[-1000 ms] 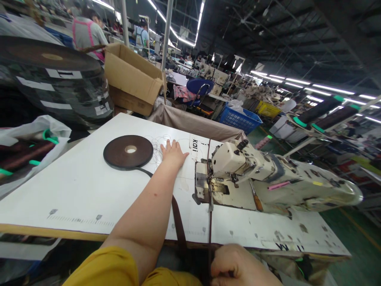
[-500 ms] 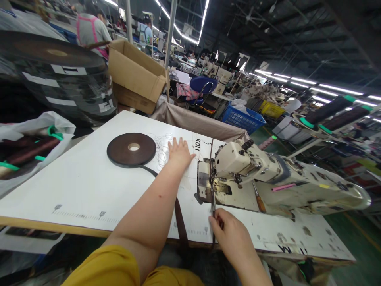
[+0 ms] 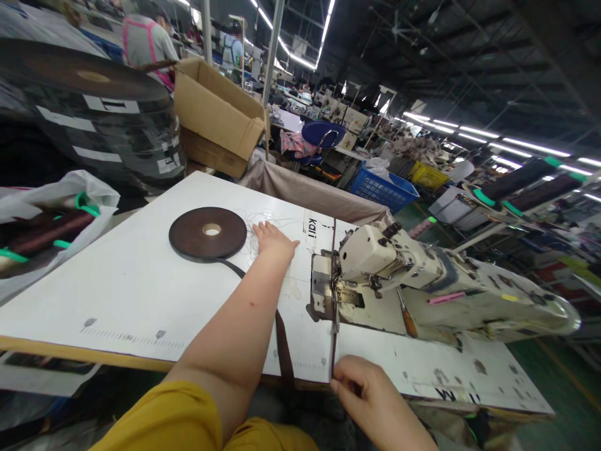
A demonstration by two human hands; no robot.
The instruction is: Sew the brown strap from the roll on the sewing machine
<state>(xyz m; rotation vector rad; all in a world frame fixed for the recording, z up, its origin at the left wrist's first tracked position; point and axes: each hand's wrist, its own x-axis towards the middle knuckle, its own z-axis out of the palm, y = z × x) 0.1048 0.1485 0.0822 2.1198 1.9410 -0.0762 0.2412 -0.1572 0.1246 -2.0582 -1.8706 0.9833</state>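
My left hand (image 3: 275,243) lies flat and open on the white sewing table (image 3: 117,294), among loose thread loops. To its left is a roll of dark brown strap (image 3: 188,241), whose tail (image 3: 283,351) runs under my forearm and over the table's front edge. My right hand (image 3: 370,398) is at the front edge, its fingers pinched on a narrow brown strap (image 3: 333,351) that comes from under the needle of the cream industrial sewing machine (image 3: 385,260). The pinched strap end is hidden by my fingers.
An orange-handled screwdriver (image 3: 408,321) lies on the machine bed. A large wrapped roll (image 3: 103,125), a cardboard box (image 3: 218,113) and a white bag of spools (image 3: 56,213) stand beyond the table. A co-worker (image 3: 145,47) stands far back among rows of machines.
My right hand has moved down from beside the needle to the table's front edge, with the strap now taut along its line. My left hand has stayed on the table.
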